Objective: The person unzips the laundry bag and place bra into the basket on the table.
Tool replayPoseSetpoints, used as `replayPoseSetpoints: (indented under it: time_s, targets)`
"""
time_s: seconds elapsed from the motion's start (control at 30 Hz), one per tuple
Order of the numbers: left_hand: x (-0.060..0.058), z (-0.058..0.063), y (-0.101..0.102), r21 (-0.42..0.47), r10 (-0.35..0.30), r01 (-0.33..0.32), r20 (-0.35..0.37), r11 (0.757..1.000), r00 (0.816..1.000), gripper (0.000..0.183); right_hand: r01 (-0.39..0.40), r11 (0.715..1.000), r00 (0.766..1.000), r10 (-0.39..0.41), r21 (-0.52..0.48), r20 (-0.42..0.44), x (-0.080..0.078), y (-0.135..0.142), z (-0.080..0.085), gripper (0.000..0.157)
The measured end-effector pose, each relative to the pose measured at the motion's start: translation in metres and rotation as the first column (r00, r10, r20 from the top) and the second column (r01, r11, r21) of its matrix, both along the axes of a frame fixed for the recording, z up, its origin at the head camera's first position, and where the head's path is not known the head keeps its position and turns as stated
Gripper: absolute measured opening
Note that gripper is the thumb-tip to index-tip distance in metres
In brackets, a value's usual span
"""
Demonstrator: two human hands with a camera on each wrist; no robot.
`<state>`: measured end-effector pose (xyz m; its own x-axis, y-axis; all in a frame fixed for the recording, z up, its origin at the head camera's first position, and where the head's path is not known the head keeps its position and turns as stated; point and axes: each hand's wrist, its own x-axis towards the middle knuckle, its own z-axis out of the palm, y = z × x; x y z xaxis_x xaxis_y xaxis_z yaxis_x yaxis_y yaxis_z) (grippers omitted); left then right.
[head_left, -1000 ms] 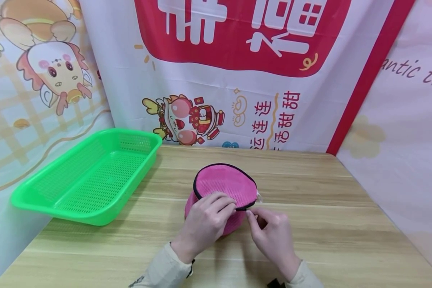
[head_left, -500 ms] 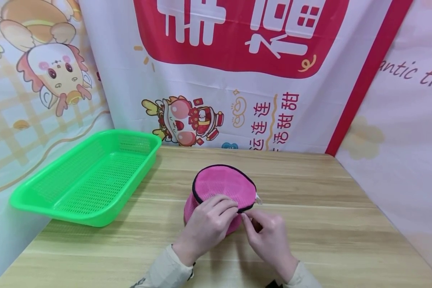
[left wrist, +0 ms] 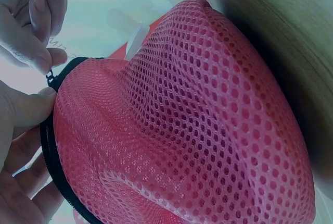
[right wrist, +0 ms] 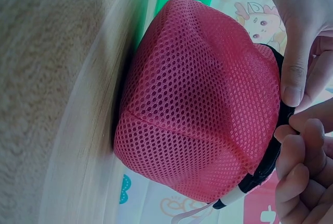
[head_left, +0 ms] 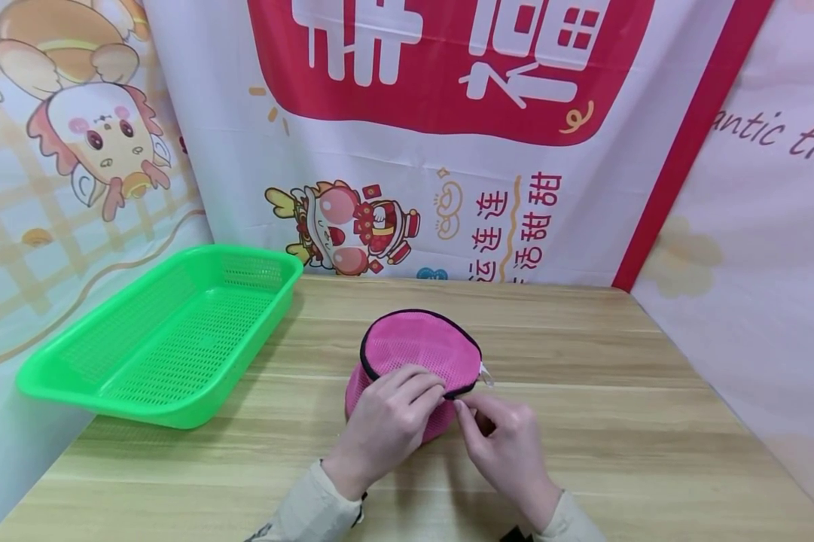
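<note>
A round pink mesh laundry bag (head_left: 420, 342) with a black zipper edge (left wrist: 57, 172) stands on the table, its flat top tilted toward me. My left hand (head_left: 389, 421) holds that edge at the front, thumb on one side and fingers on the other. Just to its right, my right hand (head_left: 511, 444) pinches a small black zipper pull (left wrist: 50, 77) between thumb and forefinger. The fingertips of both hands nearly meet there. A white tag (head_left: 486, 374) sticks out at the bag's right side. The bag's inside cannot be made out through the mesh.
A green plastic basket (head_left: 142, 410) with perforated sides stands at the left of the wooden table (head_left: 650, 421). Printed cloth hangings (head_left: 379, 150) border the table at the back and both sides.
My right hand has shifted slightly left along the zipper edge, closer to the left hand. The left hand keeps its hold, and the bag stays nearly in place.
</note>
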<state>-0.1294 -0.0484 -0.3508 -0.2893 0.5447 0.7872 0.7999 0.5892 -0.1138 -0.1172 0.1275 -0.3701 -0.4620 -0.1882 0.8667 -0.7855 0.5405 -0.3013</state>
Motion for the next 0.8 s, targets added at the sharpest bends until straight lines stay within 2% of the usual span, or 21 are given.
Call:
replayPoseSetpoints:
  time_s: [0.1,0.47,0.8]
  targets:
    - [-0.0002,-0.0002,-0.0002,-0.002,0.002,-0.002,-0.003,1.0,1.0,0.011,0.007,1.0,1.0,-0.007,0.0,-0.003,0.0,0.0001,0.0001,0.014]
    - [0.0016,0.001,0.0,-0.005,0.0,0.001,0.053,1.0,0.999,0.013,0.049,0.999,0.998,-0.049,-0.007,0.034,0.0022,0.0014,0.0021,0.013]
    - [0.001,0.0022,-0.0015,-0.003,0.002,-0.002,0.01,1.0,1.0,0.01,0.076,0.997,0.995,-0.074,-0.019,0.064,0.0019,0.0038,0.0027,0.01]
